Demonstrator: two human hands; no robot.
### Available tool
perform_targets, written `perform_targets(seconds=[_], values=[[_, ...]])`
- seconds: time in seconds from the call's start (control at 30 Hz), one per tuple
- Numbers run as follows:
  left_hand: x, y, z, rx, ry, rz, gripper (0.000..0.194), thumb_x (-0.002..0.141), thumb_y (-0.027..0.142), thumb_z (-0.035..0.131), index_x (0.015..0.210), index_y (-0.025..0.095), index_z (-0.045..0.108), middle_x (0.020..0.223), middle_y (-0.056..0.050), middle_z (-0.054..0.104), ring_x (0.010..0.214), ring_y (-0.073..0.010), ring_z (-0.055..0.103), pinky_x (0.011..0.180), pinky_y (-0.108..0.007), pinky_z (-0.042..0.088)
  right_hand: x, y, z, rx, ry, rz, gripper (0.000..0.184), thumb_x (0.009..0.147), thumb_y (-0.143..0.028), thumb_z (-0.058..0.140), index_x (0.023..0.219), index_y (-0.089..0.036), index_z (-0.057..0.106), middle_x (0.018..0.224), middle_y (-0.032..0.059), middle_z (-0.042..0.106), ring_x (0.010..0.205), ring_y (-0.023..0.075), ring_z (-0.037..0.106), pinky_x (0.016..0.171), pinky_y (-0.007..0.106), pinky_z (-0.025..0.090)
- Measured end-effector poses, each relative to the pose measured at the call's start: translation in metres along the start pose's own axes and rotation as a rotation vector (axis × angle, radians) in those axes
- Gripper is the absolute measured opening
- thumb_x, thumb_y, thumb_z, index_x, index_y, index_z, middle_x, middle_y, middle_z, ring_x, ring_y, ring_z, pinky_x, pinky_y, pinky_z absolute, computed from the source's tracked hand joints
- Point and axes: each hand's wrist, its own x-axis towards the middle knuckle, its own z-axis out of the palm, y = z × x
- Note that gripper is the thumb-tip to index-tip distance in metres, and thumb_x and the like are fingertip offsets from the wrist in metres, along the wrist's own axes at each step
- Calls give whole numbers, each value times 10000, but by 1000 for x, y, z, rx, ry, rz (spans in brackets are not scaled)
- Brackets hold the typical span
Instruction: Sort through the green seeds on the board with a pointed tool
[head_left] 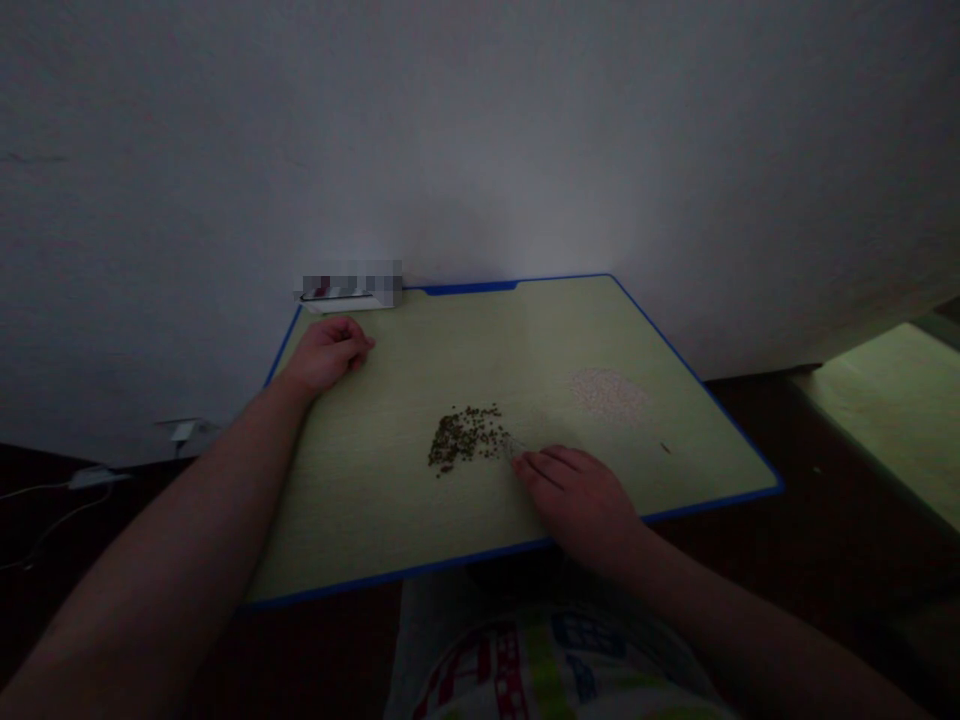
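Observation:
My left hand [328, 352] rests on the far left corner of a pale green table [390, 500] with a blue rim, its fingers curled in loosely with nothing visible in them. My right hand [581, 500] lies palm down near the front edge, fingers together and stretched toward a heap of small dark green beans [465, 437]; the fingertips touch the few whitish grains at the heap's right edge. A separate patch of white grains [607, 392] lies further right. One stray dark bean [665, 448] sits apart near the right edge.
A small white object [349, 297] sits at the table's back left against the white wall [480, 140]. Another pale green surface [892, 400] stands to the right. Cables and a plug [90, 478] lie on the dark floor at left.

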Motion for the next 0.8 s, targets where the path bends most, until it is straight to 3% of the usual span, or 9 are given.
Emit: perform_targets(seconds=[0.1, 0.23, 0.33, 0.47, 0.63, 0.8], values=[[-1, 2, 0, -41, -32, -29, 234, 641, 267, 721, 564, 220, 505, 457, 30, 508, 422, -89, 409, 452, -248, 308, 9, 11, 0, -42, -148, 104, 364, 895, -33, 613, 1233, -92, 736, 1046, 144, 802, 944, 263, 730, 834, 366, 612], [-3, 6, 1, -42, -24, -58, 237, 646, 261, 714, 556, 220, 499, 454, 29, 504, 417, -90, 404, 445, -247, 301, 12, 42, -3, -122, -275, 362, 367, 926, -53, 591, 1255, -113, 742, 1110, 153, 796, 992, 274, 735, 877, 365, 599], [-4, 10, 2, -44, -23, -65, 240, 652, 263, 709, 551, 219, 496, 458, 25, 505, 424, -93, 406, 447, -247, 302, 8, 62, -8, -140, -262, 449, 370, 938, -77, 561, 1259, -103, 741, 1161, 162, 788, 1025, 303, 738, 913, 415, 594], [-6, 15, 3, 1, -18, -89, 224, 664, 263, 710, 558, 214, 519, 463, 18, 514, 430, -95, 404, 455, -247, 308, 12, 67, -16, 10, -151, 427, 357, 964, -134, 527, 1234, -158, 760, 1132, 121, 802, 1007, 266, 751, 921, 380, 577], [-7, 15, 3, -22, -14, -87, 223, 648, 266, 714, 567, 217, 512, 469, 26, 512, 435, -93, 410, 455, -241, 312, 56, 76, -25, 195, -179, 495, 278, 948, -183, 575, 1149, -199, 765, 1023, 84, 811, 893, 239, 745, 796, 325, 528], [-6, 13, 2, -25, -47, -73, 223, 629, 285, 720, 559, 216, 519, 455, 25, 520, 423, -93, 409, 442, -241, 309, 89, 89, -25, 321, -232, 605, 198, 860, -109, 626, 1030, -171, 706, 868, 60, 767, 760, 194, 680, 688, 281, 442]])
